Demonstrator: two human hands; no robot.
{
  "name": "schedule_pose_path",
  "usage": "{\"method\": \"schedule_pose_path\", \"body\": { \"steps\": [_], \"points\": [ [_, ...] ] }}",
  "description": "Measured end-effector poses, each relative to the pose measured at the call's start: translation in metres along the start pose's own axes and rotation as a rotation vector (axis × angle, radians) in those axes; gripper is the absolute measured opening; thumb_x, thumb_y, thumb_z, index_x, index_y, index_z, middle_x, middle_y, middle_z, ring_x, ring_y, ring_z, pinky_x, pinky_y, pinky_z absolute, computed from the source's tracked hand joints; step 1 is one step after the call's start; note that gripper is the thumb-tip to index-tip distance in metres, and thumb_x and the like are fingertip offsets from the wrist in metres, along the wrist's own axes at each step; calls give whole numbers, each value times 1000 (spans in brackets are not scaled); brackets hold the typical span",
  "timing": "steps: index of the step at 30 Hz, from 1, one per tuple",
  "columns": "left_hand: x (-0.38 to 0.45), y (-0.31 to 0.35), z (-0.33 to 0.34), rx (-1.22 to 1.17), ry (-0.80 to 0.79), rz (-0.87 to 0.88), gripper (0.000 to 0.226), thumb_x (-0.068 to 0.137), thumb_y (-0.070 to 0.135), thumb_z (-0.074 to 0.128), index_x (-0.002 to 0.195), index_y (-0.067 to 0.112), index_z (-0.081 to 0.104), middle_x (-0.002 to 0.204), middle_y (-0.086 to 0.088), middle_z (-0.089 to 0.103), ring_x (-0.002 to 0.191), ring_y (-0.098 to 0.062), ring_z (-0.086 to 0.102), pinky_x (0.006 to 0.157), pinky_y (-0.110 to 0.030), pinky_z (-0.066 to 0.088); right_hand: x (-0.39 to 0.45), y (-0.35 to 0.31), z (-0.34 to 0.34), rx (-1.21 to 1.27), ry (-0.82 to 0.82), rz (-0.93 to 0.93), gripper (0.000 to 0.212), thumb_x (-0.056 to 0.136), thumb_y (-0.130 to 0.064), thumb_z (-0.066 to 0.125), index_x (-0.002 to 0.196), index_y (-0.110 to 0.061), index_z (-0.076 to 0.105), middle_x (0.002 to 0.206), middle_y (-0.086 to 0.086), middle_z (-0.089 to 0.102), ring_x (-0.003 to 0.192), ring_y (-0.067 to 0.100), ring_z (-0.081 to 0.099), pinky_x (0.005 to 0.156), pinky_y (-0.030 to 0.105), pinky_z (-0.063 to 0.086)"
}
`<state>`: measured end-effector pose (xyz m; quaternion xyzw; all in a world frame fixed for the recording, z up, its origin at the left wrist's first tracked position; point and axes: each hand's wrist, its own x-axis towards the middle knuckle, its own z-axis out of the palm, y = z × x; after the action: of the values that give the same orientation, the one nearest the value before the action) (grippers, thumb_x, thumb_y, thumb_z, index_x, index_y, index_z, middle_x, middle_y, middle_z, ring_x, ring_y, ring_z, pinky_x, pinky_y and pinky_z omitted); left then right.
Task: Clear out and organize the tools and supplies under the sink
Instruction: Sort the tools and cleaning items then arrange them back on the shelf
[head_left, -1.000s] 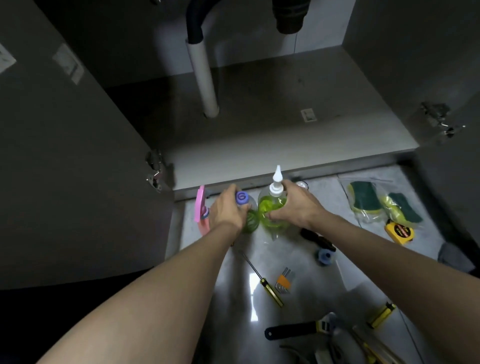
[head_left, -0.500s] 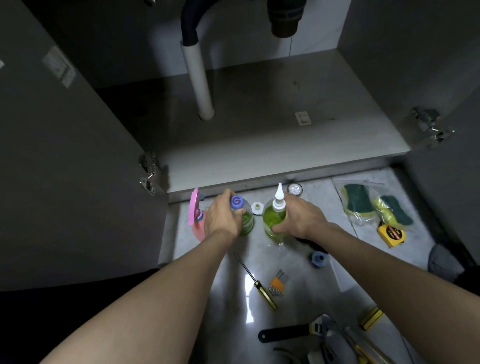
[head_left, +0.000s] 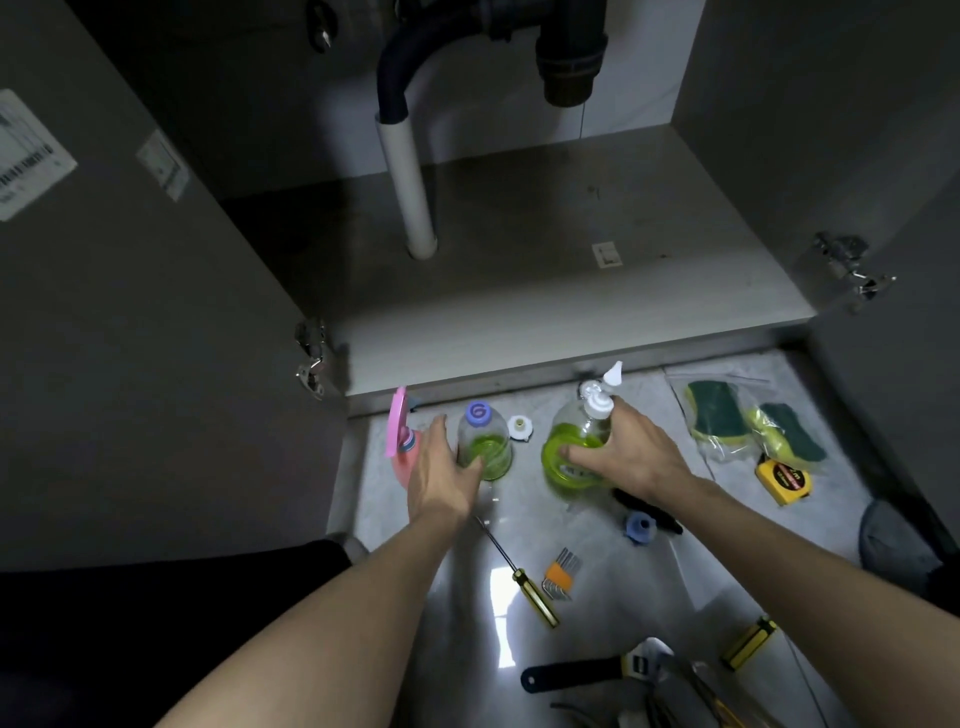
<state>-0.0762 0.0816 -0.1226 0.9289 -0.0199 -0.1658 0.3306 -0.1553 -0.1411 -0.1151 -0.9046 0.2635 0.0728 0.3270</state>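
- The cabinet (head_left: 545, 291) under the sink stands open with its floor bare around the white pipe (head_left: 410, 192); by my reading the clearing-out is done and the sorting is under way on the floor in front.
- The right hand (head_left: 631, 457) grips the nozzle bottle (head_left: 574, 447) of green liquid. Half a second ago it stood upright close to its neighbour; now it is tilted right and pulled apart from it, probably being lifted to a new spot.
- The left hand (head_left: 441, 478) has loosened: earlier wrapped round the blue-capped bottle (head_left: 484, 441), it now lies flat-fingered against that bottle's left side, which stands just beside the pink bottle (head_left: 402, 447).
- The sponges (head_left: 748, 428), tape measure (head_left: 784, 479), screwdriver (head_left: 519, 571) and wrench (head_left: 587, 670) lie untouched.
- Writing: the tape's label and the door stickers are too blurred to read.
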Motion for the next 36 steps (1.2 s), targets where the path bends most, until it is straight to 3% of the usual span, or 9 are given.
{"method": "schedule_pose_path", "body": {
  "steps": [2,4,8,12,17,20,23,28,36],
  "points": [
    [-9,-18,6,52,-19,-42,33,88,27,66,118,25,53,111,-8,65,88,-26,60,83,-42,54,-5,-6,9,26,4,-30,62,60,-76,67,102,-34,50,98,-11,65,87,17,64,79,40,55],
    [-16,-35,11,111,-94,-99,22,89,28,59,111,25,56,109,-7,67,94,-30,63,85,-40,53,-10,-12,21,35,-13,-56,66,59,-77,67,105,-34,51,101,-10,65,91,18,65,81,41,56],
    [-9,-61,24,275,-258,-75,33,89,17,53,122,20,57,129,-9,49,115,-33,55,97,-40,47,-16,-17,47,23,-83,-107,62,56,-73,67,103,-34,56,94,-15,64,88,13,64,76,37,55],
    [-2,-72,39,409,-362,12,27,84,12,49,109,15,55,123,-10,42,114,-35,47,93,-45,47,-20,-7,69,27,-157,-106,55,62,-60,70,106,-31,56,103,-11,63,101,15,61,84,38,53],
    [3,-73,49,521,-287,27,29,88,18,51,117,16,50,124,-9,38,118,-33,41,88,-46,48,-20,22,70,21,-190,-99,45,71,-40,79,108,-21,60,104,-2,62,102,21,61,86,38,51],
    [5,-74,51,581,-260,89,30,90,23,52,118,13,50,126,-9,37,121,-32,40,90,-44,47,-16,30,67,25,-191,-114,33,72,-35,77,90,-17,56,88,0,62,89,25,64,79,40,53],
    [1,-74,51,591,-272,106,29,91,23,50,118,12,51,123,-11,40,118,-34,42,89,-44,46,-15,31,69,25,-194,-115,36,69,-34,78,91,-20,54,89,0,61,88,23,64,79,39,54],
    [-33,-84,50,674,-303,169,35,90,26,48,124,16,51,125,-8,44,118,-30,41,94,-40,41,-22,22,74,131,-20,-53,76,67,-61,79,128,-27,50,116,-6,54,113,15,47,91,37,46],
    [-69,-92,40,641,-413,199,32,91,32,48,120,22,54,126,-4,55,118,-26,49,95,-37,45,-18,-11,51,182,244,-305,61,78,-65,67,127,-30,54,119,-14,59,112,9,51,88,32,48]
  ]
}}
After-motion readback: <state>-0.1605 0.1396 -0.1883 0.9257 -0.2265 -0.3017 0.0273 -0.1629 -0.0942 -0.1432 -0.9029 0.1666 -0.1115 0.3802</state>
